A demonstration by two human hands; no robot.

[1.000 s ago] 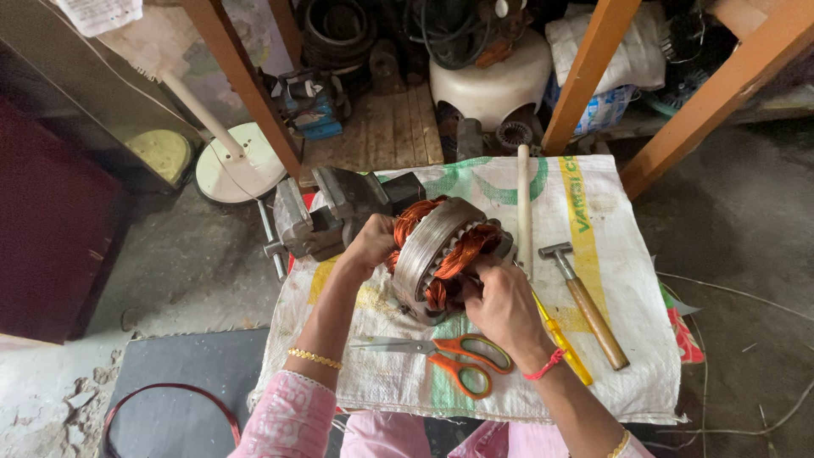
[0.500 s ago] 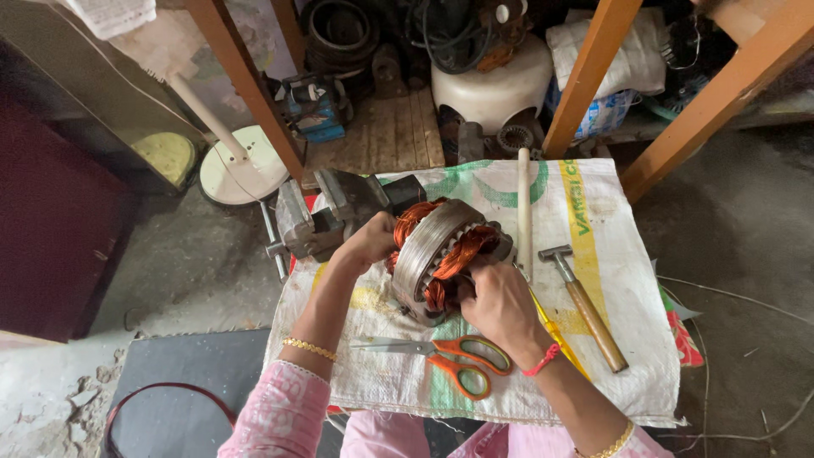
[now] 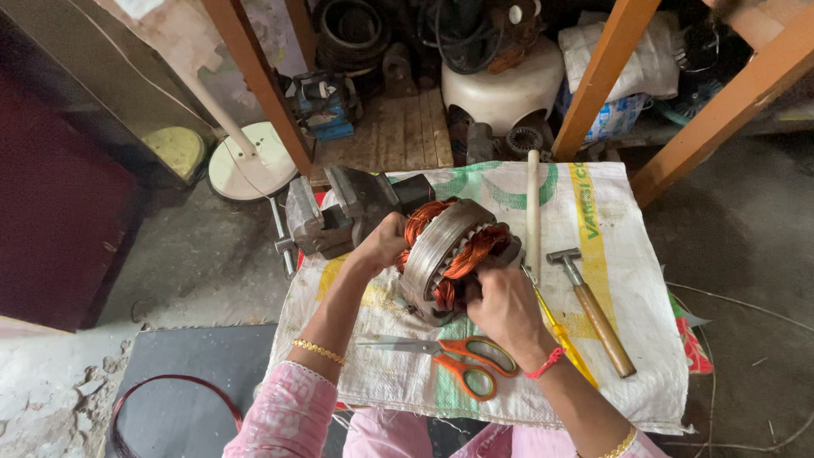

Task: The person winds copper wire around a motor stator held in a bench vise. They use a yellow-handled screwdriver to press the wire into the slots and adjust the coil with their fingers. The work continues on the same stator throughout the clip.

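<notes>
A round metal motor stator (image 3: 441, 246) with orange copper windings stands on edge on a white woven sack (image 3: 627, 203). My left hand (image 3: 381, 242) grips its left side by the windings. My right hand (image 3: 500, 301) holds its lower right rim, fingers curled into the coil. A grey bench vise (image 3: 339, 212) sits just left of the stator, next to my left hand.
Orange-handled scissors (image 3: 462, 360) lie in front of the stator. A wooden-handled hammer (image 3: 593, 309), a yellow-handled screwdriver (image 3: 564, 339) and a white rod (image 3: 532, 203) lie to its right. Wooden frame legs (image 3: 254, 76) rise behind. A coil of dark wire (image 3: 170, 399) lies at lower left.
Both hands stay on the stator, which has tilted only slightly. The view has shifted a little.
</notes>
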